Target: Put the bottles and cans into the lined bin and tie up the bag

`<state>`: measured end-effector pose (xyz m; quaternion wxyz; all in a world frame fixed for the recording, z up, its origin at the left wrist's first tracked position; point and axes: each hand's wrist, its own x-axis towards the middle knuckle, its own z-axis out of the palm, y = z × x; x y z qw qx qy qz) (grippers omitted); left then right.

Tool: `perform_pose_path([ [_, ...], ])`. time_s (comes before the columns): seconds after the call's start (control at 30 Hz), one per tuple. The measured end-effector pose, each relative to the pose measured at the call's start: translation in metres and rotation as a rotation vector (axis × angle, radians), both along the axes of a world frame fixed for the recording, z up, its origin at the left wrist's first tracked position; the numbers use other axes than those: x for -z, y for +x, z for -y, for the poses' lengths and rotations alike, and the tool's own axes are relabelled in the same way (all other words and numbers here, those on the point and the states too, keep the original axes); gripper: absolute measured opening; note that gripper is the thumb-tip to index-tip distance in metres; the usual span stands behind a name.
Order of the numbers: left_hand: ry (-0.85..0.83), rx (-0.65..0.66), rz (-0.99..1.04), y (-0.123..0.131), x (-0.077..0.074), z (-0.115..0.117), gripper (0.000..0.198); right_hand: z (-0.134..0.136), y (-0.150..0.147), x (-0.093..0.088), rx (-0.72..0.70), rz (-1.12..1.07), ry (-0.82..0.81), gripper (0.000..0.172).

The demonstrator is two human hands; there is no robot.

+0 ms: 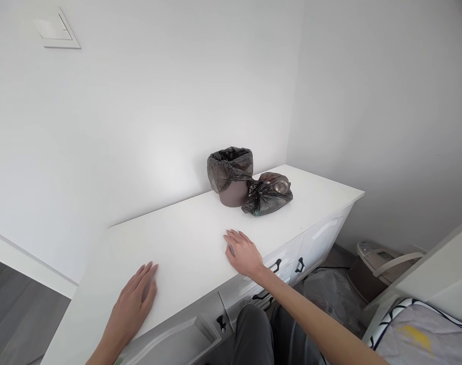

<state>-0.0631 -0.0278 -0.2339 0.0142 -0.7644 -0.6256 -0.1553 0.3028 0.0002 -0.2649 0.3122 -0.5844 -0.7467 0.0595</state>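
White room corner, plain walls meeting right of centre; wall switch [58, 30] at upper left; white cabinet top [192, 228] slanting from lower left of frame to right of centre, back edge against the wall at left of frame.

Left hand [134, 301]: fingers [147, 276] straight, close together, laid flat on cabinet top near its front edge, lower left of centre; released, nothing grasped; palm down; bare forearm leaving frame at bottom edge.

Right hand [244, 253]: fingers [234, 237] slightly spread, slack, resting on cabinet top at centre of frame; released, nothing grasped; bare forearm slanting off toward lower right.

Above right hand in frame, apart from it: small brown bin [233, 190], upright, lined with a dark bag, close to the wall; tied dark bag [267, 197] lying on cabinet top, touching the bin on its right; round metallic shape showing through the film, kind not discernible.

Under front edge: white drawer fronts with black handles [276, 264]; dark trouser knee [253, 334] at bottom centre.

Right of frame, on floor: clear plastic sheeting [329, 291]; beige appliance [379, 258] beyond it; black-and-white patterned fabric [417, 334] at lower right corner.
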Motion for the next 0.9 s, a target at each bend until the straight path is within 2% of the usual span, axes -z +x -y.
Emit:
perform_pose_path([
  [0.3, -0.033, -0.001, 0.015, 0.004, -0.003, 0.004, 0.06, 0.0, 0.0, 0.005, 0.01, -0.015, 0.027, 0.046],
  [0.63, -0.027, 0.018, 0.038, 0.004, -0.005, 0.007, 0.06, 0.01, -0.001, -0.008, 0.069, -0.07, -0.019, 0.054],
  [0.7, -0.031, 0.011, 0.041, 0.005, -0.005, 0.008, 0.06, 0.01, 0.004, -0.011, 0.014, -0.098, 0.041, 0.055],
  [0.8, -0.034, -0.001, 0.044, 0.005, -0.004, 0.009, 0.06, 0.004, 0.024, -0.024, -0.068, -0.093, 0.223, 0.051],
  [0.9, -0.016, 0.018, 0.041, 0.004, -0.001, 0.009, 0.06, -0.011, 0.054, -0.047, 0.038, -0.039, 0.355, 0.042],
])
